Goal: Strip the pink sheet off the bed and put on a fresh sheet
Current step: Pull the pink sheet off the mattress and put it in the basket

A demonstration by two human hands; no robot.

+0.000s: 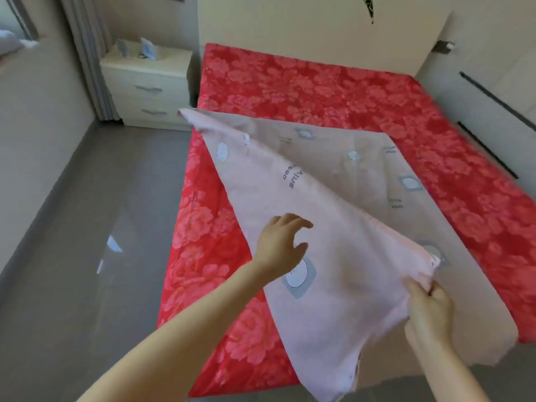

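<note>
Pinching hand: the right hand (429, 309) has fingers and thumb curled round a bunched fold of the pink sheet (333, 204), at the near right of the bed (478, 227); the cloth is lifted there and puckers towards the grip
Free hand: the left hand (280, 245) is out over the sheet's top layer, fingers spread and loosely bent, thumb apart; it has hold of nothing; whether it touches the cloth I cannot tell
Pink sheet: on the foot half of the bed, doubled over on itself, one corner pointing towards the nightstand (148, 82); printed with small white cartoon figures and grey lettering
Bed: a red flowered cover (319, 91) shows from the sheet's far edge to the headboard (290, 21), and down the left side
Round about: cream nightstand with two drawers, left of the headboard; grey glossy floor (87, 227) beside the bed
</note>
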